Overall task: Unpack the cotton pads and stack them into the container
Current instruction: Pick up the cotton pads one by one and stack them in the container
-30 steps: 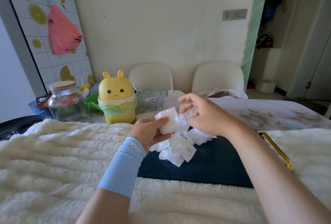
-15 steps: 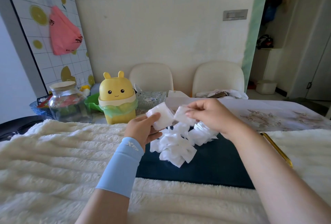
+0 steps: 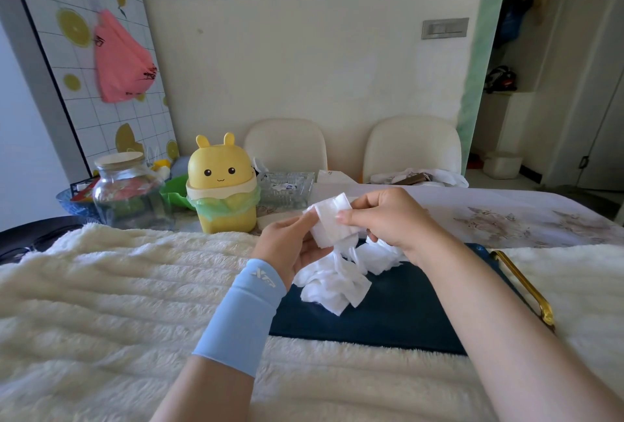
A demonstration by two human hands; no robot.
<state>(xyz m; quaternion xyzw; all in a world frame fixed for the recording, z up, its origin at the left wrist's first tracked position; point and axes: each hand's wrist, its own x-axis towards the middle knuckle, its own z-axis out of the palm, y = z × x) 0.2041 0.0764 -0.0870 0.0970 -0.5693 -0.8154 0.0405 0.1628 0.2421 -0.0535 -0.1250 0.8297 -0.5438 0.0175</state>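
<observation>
Cream fleece blanket (image 3: 118,286) covers the near side of the counter, with a dark blue tray (image 3: 405,317) and its gold handle (image 3: 523,286) lying on it. Above the tray, the left hand (image 3: 290,246) cradles a small stack of cotton pads (image 3: 329,224), its grip curled round the lower edge. The right hand (image 3: 388,219) pinches the stack's other side between thumb and fingertips. A loose pile of cotton pads (image 3: 334,283) lies on the tray just below both hands. The light blue sleeve (image 3: 243,317) on the left wrist bears a white logo that seems to read "XTP". Behind stand a yellow bunny-faced bin (image 3: 221,182) and a glass jar (image 3: 125,192). Dark print on the hanging pink bag (image 3: 120,57) is too small to read.
</observation>
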